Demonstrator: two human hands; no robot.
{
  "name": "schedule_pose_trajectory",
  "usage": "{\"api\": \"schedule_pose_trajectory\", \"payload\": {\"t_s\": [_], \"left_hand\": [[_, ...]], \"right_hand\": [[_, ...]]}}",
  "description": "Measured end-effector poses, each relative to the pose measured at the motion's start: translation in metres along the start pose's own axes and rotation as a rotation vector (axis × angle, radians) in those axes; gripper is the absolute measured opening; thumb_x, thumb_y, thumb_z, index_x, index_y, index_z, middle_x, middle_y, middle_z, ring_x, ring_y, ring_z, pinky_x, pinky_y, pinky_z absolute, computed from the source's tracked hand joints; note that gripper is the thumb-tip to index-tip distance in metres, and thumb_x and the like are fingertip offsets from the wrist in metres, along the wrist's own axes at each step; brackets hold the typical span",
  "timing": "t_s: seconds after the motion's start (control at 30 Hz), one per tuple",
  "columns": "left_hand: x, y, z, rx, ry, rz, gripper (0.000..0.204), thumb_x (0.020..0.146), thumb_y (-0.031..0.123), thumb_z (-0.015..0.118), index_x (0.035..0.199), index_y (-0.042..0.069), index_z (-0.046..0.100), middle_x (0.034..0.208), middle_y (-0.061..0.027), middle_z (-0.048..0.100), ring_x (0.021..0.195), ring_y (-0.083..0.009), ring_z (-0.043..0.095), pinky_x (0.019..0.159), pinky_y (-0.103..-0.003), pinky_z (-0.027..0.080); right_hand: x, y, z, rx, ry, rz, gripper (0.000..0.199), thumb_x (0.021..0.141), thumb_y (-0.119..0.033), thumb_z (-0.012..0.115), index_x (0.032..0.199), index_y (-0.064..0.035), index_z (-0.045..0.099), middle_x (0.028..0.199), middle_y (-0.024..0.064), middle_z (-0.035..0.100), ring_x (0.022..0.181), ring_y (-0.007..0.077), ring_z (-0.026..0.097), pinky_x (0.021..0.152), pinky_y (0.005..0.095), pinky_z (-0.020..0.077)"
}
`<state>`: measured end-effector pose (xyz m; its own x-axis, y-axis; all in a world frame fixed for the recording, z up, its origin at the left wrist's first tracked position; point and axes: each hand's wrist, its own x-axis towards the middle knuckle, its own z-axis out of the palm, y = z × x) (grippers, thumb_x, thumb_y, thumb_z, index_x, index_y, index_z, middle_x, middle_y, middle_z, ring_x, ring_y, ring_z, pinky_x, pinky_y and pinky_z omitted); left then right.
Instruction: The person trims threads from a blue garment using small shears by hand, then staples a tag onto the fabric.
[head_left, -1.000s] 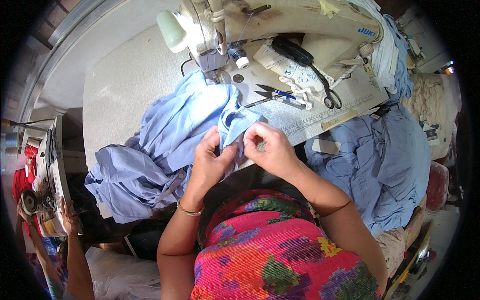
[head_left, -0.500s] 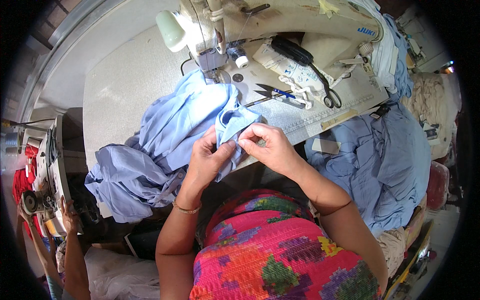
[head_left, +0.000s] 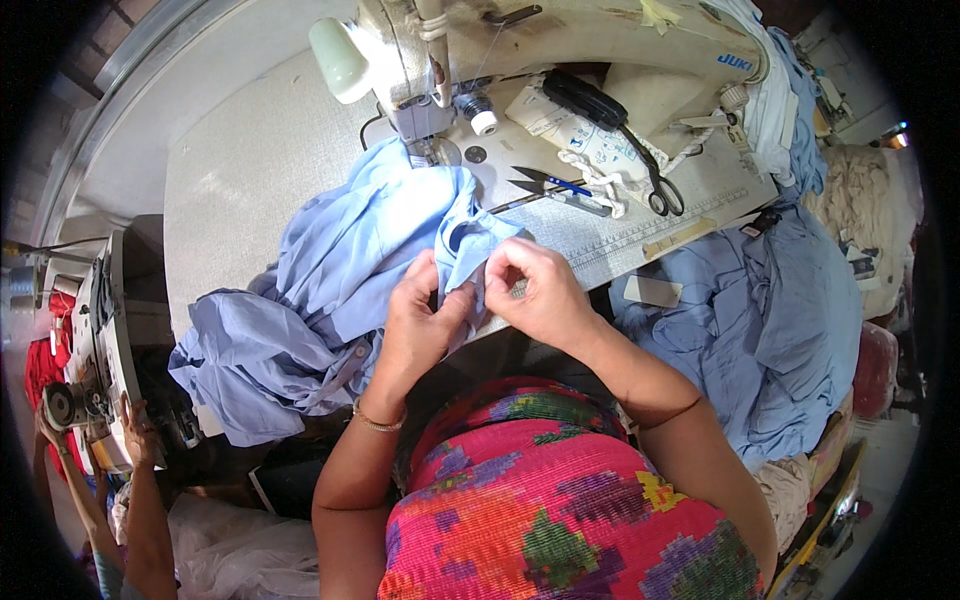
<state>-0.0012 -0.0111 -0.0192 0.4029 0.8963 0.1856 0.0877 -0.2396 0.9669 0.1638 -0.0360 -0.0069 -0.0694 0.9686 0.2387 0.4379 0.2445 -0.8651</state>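
Note:
A light blue garment point(head_left: 330, 255) lies bunched on the sewing table, its far part reaching up to the needle area of the sewing machine point(head_left: 570, 40). Close to the table's front edge, my left hand point(head_left: 422, 305) pinches a narrow folded end of it between thumb and fingers. My right hand point(head_left: 530, 290) is at the right side of that same end, thumb and forefinger pressed together in a pinch. Whatever sits between those right fingertips is too small or hidden to make out.
Thread snips point(head_left: 560, 190), black-handled scissors point(head_left: 650, 180) and a white cord point(head_left: 600, 182) lie right of the needle. More blue garments point(head_left: 750, 310) are heaped at the right. At far left, another person's hands point(head_left: 135, 430) work at a second machine point(head_left: 105, 350).
My right hand has turned slightly and its fingers have curled more at the cloth's edge. The left hand has shifted a little on the folded end.

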Motion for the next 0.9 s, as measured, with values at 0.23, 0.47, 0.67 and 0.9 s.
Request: {"api": "schedule_pose_trajectory", "payload": {"t_s": [0.23, 0.47, 0.67, 0.9], "left_hand": [[-0.001, -0.006, -0.006, -0.161, -0.047, -0.114, 0.017, 0.08, 0.002, 0.056, 0.095, -0.003, 0.061, 0.095, -0.0067, 0.056, 0.091, -0.0159, 0.052, 0.084, -0.028, 0.039], [-0.001, -0.006, -0.008, -0.228, -0.055, -0.188, 0.017, 0.081, 0.004, 0.056, 0.096, -0.003, 0.062, 0.097, -0.0066, 0.057, 0.093, -0.0158, 0.052, 0.086, -0.028, 0.039], [0.0, -0.003, -0.008, -0.078, -0.067, -0.04, 0.018, 0.081, 0.003, 0.057, 0.097, -0.002, 0.063, 0.099, -0.0086, 0.058, 0.094, -0.0188, 0.053, 0.087, -0.029, 0.039], [0.0, -0.002, -0.003, 0.02, -0.04, 0.03, 0.017, 0.079, 0.0, 0.058, 0.095, -0.002, 0.062, 0.094, -0.0111, 0.057, 0.09, -0.0223, 0.054, 0.083, -0.03, 0.04]], "right_hand": [[-0.001, 0.005, -0.007, 0.229, -0.071, 0.016, 0.009, 0.08, -0.007, 0.061, 0.083, 0.0016, 0.058, 0.075, 0.0106, 0.059, 0.068, 0.0187, 0.059, 0.063, 0.029, 0.0471], [-0.002, 0.0, -0.006, 0.125, -0.112, -0.006, 0.012, 0.083, -0.009, 0.059, 0.085, 0.0026, 0.059, 0.077, 0.012, 0.06, 0.071, 0.0206, 0.06, 0.066, 0.0304, 0.0471], [-0.001, -0.002, -0.005, 0.082, -0.104, 0.002, 0.01, 0.081, -0.008, 0.059, 0.083, 0.0025, 0.058, 0.077, 0.0134, 0.06, 0.068, 0.0229, 0.06, 0.062, 0.0321, 0.0472], [0.001, -0.003, 0.0, 0.053, -0.104, 0.051, 0.01, 0.075, -0.006, 0.061, 0.077, 0.0012, 0.054, 0.068, 0.0125, 0.056, 0.06, 0.0229, 0.058, 0.055, 0.0321, 0.0461]]}}
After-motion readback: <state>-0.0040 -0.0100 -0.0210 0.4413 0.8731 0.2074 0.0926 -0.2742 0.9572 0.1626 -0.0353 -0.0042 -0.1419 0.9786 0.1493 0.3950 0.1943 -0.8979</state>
